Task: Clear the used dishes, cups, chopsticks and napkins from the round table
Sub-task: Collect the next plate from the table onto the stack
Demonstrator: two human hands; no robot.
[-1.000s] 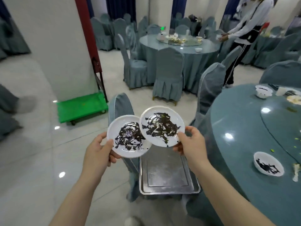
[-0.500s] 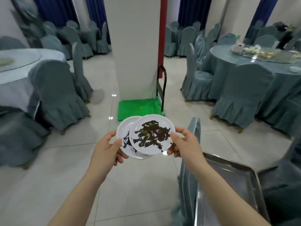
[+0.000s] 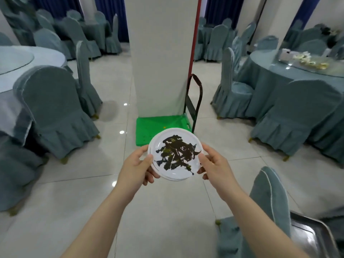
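Two white plates (image 3: 175, 155) smeared with dark sauce are stacked one on the other in front of me, above the tiled floor. Only a thin rim of the lower plate shows under the top one. My left hand (image 3: 136, 169) grips the stack's left edge, thumb on top. My right hand (image 3: 214, 164) grips the right edge the same way. The round table these plates came from is out of view.
A green flat trolley (image 3: 158, 125) with a black handle stands against a white pillar (image 3: 162, 53) straight ahead. A covered chair (image 3: 270, 198) with a metal tray (image 3: 312, 237) sits at lower right. Covered chairs and round tables flank both sides.
The plate in my right hand has slid fully over the one in my left, making one stack. My view has swung left, away from the dirty table, toward the pillar and trolley.
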